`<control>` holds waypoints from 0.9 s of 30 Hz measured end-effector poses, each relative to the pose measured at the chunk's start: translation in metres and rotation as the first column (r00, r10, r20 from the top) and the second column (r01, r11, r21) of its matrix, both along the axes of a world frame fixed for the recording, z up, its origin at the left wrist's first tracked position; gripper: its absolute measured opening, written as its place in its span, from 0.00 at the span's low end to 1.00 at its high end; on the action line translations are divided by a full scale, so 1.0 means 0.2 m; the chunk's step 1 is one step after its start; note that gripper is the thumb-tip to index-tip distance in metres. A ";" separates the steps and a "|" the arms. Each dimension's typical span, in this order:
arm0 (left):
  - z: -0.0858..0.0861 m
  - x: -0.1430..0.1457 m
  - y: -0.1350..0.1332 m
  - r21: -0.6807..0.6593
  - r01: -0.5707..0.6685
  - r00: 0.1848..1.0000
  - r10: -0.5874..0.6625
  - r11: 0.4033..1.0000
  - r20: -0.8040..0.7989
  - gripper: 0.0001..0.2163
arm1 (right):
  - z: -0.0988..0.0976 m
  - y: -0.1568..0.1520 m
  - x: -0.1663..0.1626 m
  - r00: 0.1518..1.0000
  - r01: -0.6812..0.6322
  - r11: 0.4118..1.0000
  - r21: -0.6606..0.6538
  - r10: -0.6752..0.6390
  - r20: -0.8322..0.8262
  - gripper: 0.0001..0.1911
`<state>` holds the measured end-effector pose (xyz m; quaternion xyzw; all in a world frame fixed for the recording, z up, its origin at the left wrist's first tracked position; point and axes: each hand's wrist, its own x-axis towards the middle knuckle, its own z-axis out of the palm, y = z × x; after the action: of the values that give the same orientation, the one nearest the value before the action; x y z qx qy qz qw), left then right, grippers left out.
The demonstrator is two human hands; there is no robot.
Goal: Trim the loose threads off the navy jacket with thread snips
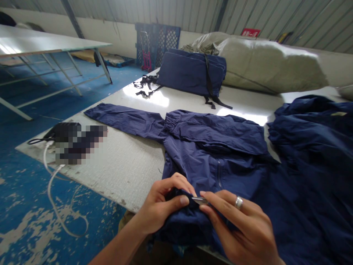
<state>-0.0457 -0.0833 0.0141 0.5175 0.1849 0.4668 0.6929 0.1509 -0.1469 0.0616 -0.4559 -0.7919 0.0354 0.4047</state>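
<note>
A navy jacket lies spread over the table, one sleeve stretched to the left and a zipper showing on its body. My left hand is closed, pinching a fold of the jacket's cloth between thumb and fingers near the table's front edge. Between the thumb and forefinger of my right hand is a pair of thread snips; just their pointed metal blades show, and the rest is hidden in the hand. The tip touches or nearly touches the cloth beside my left thumb. A ring is on a right finger.
On the table sit a folded navy stack with black straps, a navy garment heap and a large wrapped bundle. A black pouch and a blurred item lie at the left corner; a white cable hangs off the edge.
</note>
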 end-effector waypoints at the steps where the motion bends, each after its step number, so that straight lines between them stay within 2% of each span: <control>1: 0.00 0.00 0.00 0.000 0.000 1.000 0.000 1.000 0.002 0.07 | 0.00 0.00 0.00 1.000 0.002 1.000 0.000 -0.002 0.005 0.12; 27: 0.00 0.00 0.00 0.008 0.021 1.000 -0.021 1.000 0.009 0.07 | -0.01 -0.01 0.00 0.999 0.013 1.000 0.013 -0.013 -0.037 0.12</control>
<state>-0.0462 -0.0824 0.0140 0.5199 0.1744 0.4628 0.6965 0.1504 -0.1482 0.0594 -0.4575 -0.7817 0.0357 0.4224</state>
